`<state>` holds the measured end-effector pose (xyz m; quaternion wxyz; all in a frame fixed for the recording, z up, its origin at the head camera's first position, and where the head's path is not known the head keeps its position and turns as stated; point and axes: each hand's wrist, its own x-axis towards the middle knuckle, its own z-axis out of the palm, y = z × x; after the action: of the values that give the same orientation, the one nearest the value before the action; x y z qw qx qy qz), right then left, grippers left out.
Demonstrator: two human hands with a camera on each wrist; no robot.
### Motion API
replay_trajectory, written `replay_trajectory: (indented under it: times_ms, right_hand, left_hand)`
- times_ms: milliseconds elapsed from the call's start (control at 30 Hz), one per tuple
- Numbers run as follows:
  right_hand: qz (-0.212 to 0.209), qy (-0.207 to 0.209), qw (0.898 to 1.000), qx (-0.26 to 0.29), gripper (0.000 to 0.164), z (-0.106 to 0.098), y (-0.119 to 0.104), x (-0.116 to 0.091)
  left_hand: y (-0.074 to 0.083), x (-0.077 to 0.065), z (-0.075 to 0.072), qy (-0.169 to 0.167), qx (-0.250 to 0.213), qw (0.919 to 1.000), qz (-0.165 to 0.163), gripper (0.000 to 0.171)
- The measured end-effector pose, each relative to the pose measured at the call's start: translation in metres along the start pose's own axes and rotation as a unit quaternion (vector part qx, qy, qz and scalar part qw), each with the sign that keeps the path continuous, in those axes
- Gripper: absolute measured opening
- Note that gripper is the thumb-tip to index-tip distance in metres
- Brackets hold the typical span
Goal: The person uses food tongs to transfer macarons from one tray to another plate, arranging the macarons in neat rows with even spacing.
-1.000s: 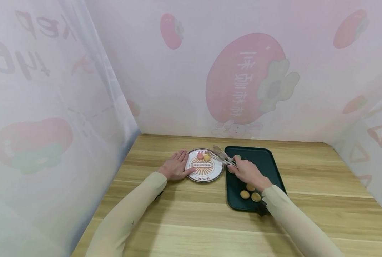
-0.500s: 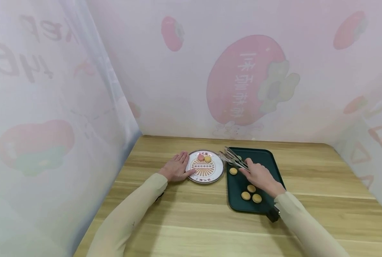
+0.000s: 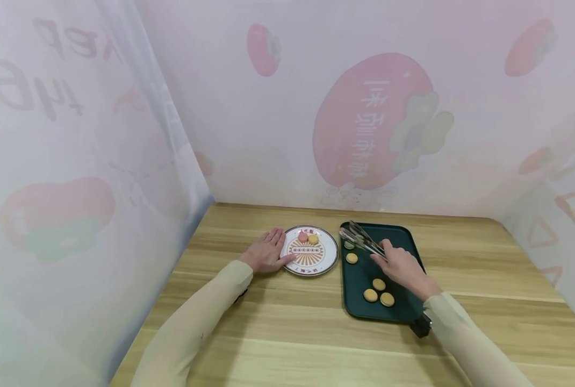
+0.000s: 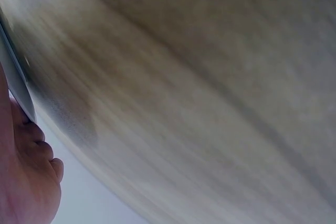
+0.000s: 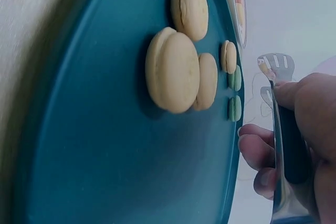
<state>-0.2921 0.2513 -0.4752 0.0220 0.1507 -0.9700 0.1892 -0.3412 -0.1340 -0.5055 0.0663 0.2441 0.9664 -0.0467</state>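
Note:
My left hand (image 3: pixel 264 251) lies flat with straight fingers at the left rim of a white plate (image 3: pixel 326 256), its thumb on the rim. A pink macaron (image 3: pixel 303 237) and a yellow macaron (image 3: pixel 313 239) sit side by side on the plate. In my right hand (image 3: pixel 403 267) I grip metal tongs (image 3: pixel 367 244) with slotted heads, held above the dark green tray (image 3: pixel 360 312). The heads are apart, with no macaron seen between them. Below them are a green macaron (image 5: pixel 234 108) and a second green macaron (image 5: pixel 235 78), partly covered in the head view.
Three yellow macarons (image 3: pixel 379 285) are grouped at the tray's front, and a single yellow macaron (image 3: pixel 352 258) lies by its left edge. The wooden table (image 3: pixel 287 333) meets a printed curtain (image 3: pixel 268 134) at the back and left.
My right hand has drawn the tongs right, from the plate's edge to over the tray, uncovering the yellow macaron by the left edge. My left hand stays put at the plate.

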Motion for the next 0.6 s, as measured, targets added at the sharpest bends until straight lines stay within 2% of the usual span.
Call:
replay_trajectory:
  times_ms: [600]
  right_hand:
    - [0.023, -0.009, 1.000, -0.006, 0.031, -0.004, 0.017, -0.007]
  left_hand:
    - [0.007, 0.004, 0.004, 0.005, -0.001, 1.0000, 0.004, 0.094]
